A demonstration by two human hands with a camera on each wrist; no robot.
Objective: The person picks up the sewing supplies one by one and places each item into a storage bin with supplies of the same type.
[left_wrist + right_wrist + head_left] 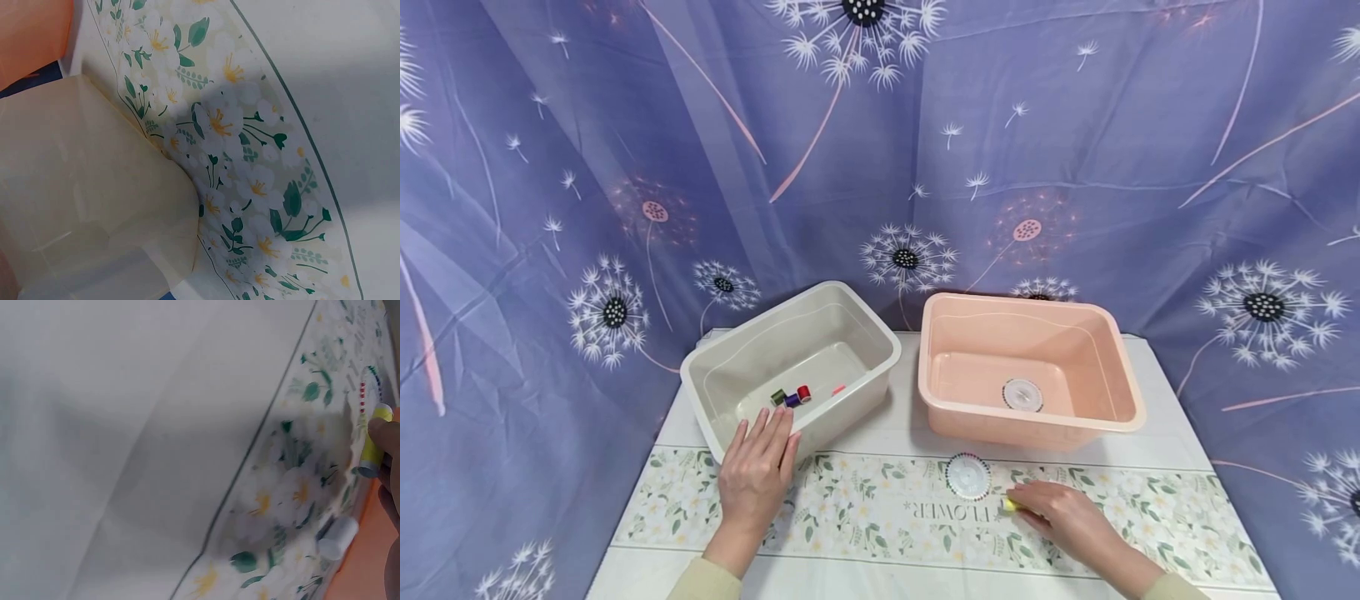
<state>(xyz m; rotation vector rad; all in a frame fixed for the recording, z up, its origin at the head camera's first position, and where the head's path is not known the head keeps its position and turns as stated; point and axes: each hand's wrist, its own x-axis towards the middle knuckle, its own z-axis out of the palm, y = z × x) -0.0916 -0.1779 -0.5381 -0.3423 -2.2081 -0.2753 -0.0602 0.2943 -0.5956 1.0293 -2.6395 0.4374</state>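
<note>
A purple-blue curtain (805, 117) with puffy flowers hangs behind a white table (880, 579). The right hand (1067, 521) pinches one yellow spool (1011, 505) between thumb and fingers, just above the flowery strip (865, 500). The left hand (754, 477) has straight fingers, close together, over the near edge of the grey tub (850, 417). Upside-down letters on the strip say "FLOWER". Three spools (792, 401) and a half-hidden pink bit (838, 390) are in the grey tub. There are two pin wheels: one (968, 477) on the strip, one (1022, 395) in the pink tub (1000, 429). One white spool (338, 538) lies on the strip.

Cylindrical yellow spool (372, 451) pinched in right fingers (387, 435).
</note>
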